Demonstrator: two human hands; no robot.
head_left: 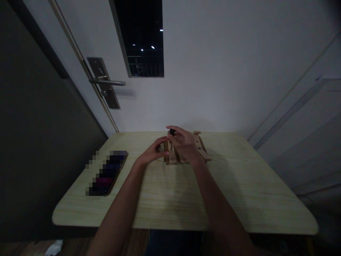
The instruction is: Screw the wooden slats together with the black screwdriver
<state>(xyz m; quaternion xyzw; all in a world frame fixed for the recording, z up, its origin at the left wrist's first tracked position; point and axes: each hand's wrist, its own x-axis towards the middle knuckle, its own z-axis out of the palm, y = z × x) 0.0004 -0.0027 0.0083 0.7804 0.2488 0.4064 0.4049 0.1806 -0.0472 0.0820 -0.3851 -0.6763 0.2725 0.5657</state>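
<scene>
Hands meet at the far middle of the table (239, 185). Our right hand (186, 144) pinches a small dark piece (172, 132) between thumb and fingertips, just above a wooden slatted frame (201, 148) lying flat. Our left hand (154, 151), loosely curled and holding nothing, touches the frame's left edge. We judge it needs a firm brace on the frame and a steady pinch.
</scene>
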